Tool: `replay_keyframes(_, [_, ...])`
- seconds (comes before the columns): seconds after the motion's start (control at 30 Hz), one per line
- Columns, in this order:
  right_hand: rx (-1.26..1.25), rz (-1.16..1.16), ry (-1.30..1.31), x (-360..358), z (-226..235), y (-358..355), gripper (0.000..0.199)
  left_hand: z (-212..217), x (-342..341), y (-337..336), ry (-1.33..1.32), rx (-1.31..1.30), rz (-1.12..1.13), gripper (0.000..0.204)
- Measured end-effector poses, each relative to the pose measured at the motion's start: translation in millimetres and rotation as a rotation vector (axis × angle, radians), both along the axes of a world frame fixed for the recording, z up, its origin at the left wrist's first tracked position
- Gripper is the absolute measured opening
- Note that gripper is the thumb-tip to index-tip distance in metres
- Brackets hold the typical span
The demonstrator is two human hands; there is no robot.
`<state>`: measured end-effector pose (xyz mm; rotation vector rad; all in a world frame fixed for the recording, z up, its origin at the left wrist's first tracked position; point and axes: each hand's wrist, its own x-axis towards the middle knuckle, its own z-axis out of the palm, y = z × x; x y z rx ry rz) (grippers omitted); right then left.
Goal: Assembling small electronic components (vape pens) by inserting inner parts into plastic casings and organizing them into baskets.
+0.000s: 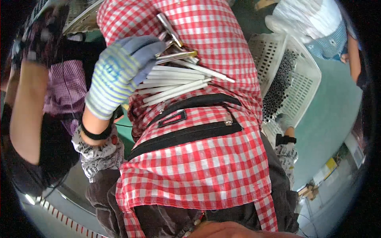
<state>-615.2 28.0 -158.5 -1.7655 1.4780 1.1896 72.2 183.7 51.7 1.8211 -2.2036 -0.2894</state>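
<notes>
My left hand (125, 69), in a striped grey-blue and yellow glove, is over my lap with its fingers curled together. A shiny metal tube (176, 57) with a gold-coloured end comes out from under its fingertips. Several more metal tubes (168, 28) lie loose on the red checked apron (214, 27). Beside them a bunch of white sticks (178, 81) lies fanned out, their left ends close to my glove. Far to the right, my gloved right hand (284, 121) is at the near end of a white basket (311, 75); its fingers are too small to make out.
The basket holds many short black tubes (279, 83) and stands on a green surface (331, 103). To my left another person's bare forearm (27, 107) and blurred dark glove (43, 37) are close by. Another person in blue checks (329, 43) is at the far right.
</notes>
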Motion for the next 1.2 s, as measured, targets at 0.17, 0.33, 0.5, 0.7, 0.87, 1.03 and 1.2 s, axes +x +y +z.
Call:
replay_keyframes(0.17, [-0.621,0.271,-0.489,251,159,-30,0.022,-11,-16,-4,-0.130,-0.094,-0.090,0.038])
replay_keyframes(0.33, [-0.278,0.652,-1.233,428,223,-5,0.025,-34,-20,-15,-0.174,-0.071,-0.087,0.041])
replay_keyframes(0.5, [-0.237,1.083,-1.006,489,204,26,0.019,-22,-13,-8,0.027,-0.256,-0.020,0.042])
replay_keyframes(0.7, [0.038,0.970,-0.883,493,197,13,0.027,5,6,21,0.208,-0.400,0.238,0.037])
replay_keyframes(0.87, [0.107,0.617,-1.035,481,245,-11,0.024,9,-1,44,0.474,-0.238,0.279,0.035])
replay_keyframes(1.03, [0.521,-0.041,-1.600,450,244,-17,0.017,4,-13,46,0.592,-0.061,0.200,0.038])
replay_keyframes(1.2, [0.590,-0.273,-1.767,445,248,-5,0.019,8,-20,41,0.587,-0.047,0.183,0.040])
